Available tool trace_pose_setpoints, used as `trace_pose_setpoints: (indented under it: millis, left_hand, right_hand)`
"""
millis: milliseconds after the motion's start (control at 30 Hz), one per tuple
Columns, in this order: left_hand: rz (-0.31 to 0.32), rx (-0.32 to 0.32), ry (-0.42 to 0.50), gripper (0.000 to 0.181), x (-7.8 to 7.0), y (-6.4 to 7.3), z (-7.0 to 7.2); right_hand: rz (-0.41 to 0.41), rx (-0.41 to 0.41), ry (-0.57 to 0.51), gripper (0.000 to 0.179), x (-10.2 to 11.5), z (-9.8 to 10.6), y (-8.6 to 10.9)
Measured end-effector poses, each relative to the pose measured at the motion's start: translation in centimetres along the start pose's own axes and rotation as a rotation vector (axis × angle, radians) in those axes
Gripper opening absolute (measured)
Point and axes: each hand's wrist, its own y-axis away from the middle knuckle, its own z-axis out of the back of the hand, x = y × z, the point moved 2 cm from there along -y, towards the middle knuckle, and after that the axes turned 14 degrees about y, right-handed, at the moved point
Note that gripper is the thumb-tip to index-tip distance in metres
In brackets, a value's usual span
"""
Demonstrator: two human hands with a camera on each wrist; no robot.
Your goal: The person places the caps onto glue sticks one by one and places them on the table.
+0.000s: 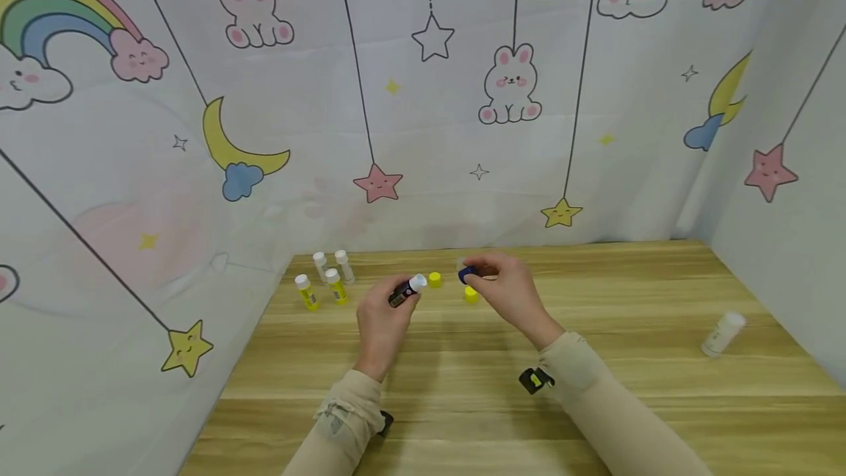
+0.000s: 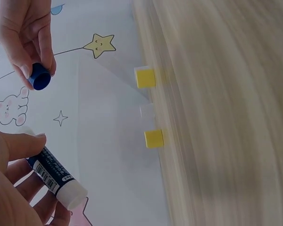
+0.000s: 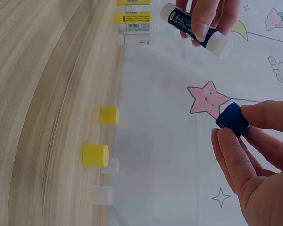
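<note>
My left hand [image 1: 385,322] grips a dark blue glue stick [image 2: 51,172] with a printed label and barcode; both its ends are white. A blue cap [image 3: 233,119] is pinched between the thumb and fingers of my right hand [image 1: 512,296], apart from the glue stick. In the left wrist view the cap's hollow opening shows. Both hands are raised above the wooden table [image 1: 456,410]. On the table behind them stand two yellow caps, one near the glue stick [image 1: 435,280] and one below the right fingers [image 1: 471,294]. Two whitish caps [image 3: 102,195] appear near them in the right wrist view.
At the table's back left stand yellow glue sticks [image 1: 307,292] and white glue sticks [image 1: 344,267], all with white tops. A single white bottle-like tube [image 1: 723,334] stands far right. A printed curtain [image 1: 436,109] closes off the back and sides.
</note>
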Motion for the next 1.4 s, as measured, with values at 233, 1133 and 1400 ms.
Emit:
trace_pose_setpoints:
  millis: [233,1133,1400]
  left_hand:
    - [-0.088,-0.003,-0.048,0.029,-0.2,0.1,-0.4]
    - [-0.187,0.044,-0.084,0.032,-0.8,0.6,-1.7]
    - [-0.188,0.064,-0.083,0.029,-0.8,0.7,-2.2]
  right_hand:
    - [0.019,-0.012,-0.027,0.019,0.4,0.0,0.1]
    - [0.022,0.006,-0.078,0.023,1.1,-0.1,1.0]
    - [0.038,-0.003,-0.083,0.02,1.3,-0.2,1.0]
